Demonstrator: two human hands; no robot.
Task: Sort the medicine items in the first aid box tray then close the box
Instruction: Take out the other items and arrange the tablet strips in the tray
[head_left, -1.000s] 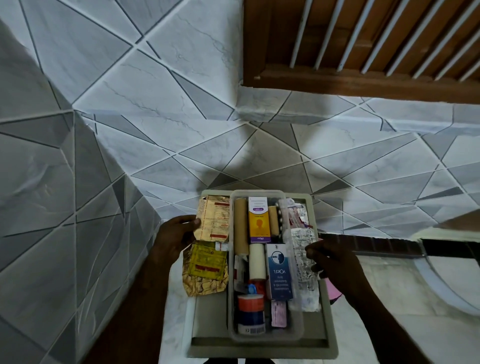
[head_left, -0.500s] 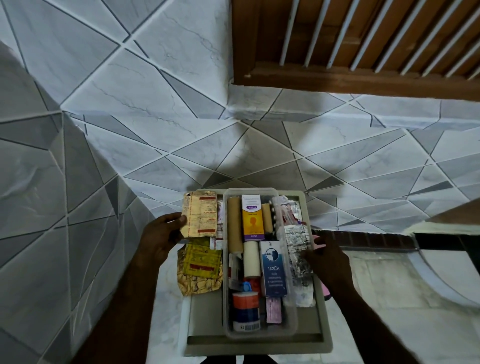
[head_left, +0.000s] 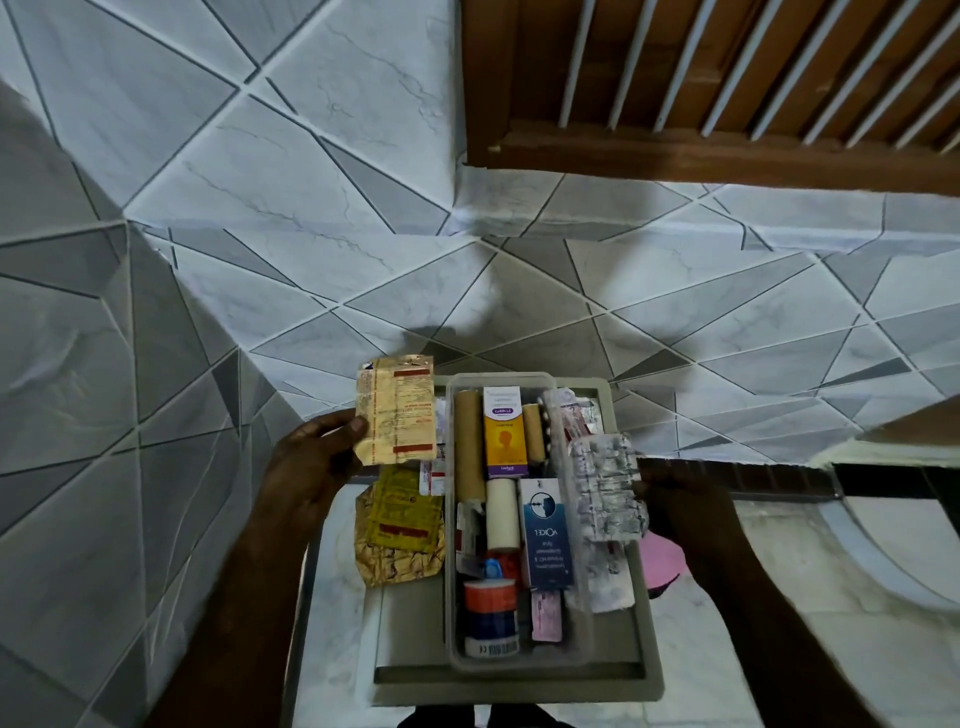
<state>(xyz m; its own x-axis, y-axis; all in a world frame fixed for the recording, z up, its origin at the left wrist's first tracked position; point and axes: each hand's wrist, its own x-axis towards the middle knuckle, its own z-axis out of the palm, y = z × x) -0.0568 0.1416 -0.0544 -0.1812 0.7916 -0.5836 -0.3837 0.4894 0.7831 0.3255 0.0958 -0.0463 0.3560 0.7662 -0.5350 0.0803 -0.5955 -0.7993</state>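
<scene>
Box (head_left: 514, 682) sits open at 6 o'clock with clear tray (head_left: 451, 582) inside, crammed with cartons (head_left: 546, 535) and rolls (head_left: 502, 514); gold sachets (head_left: 400, 540) overhang its 9 o'clock side. Left hand (head_left: 306, 467) at 9 o'clock pinches yellow foil strip (head_left: 397, 415) between thumb and fingers, raised beside tray; right hand (head_left: 685, 512) at 3 o'clock grips silver blister pack (head_left: 605, 488), fingers mostly hidden. Risk as I judge: edge-held strips could slip or snag the overfull tray, and overhanging sachets may stop box closing.
</scene>
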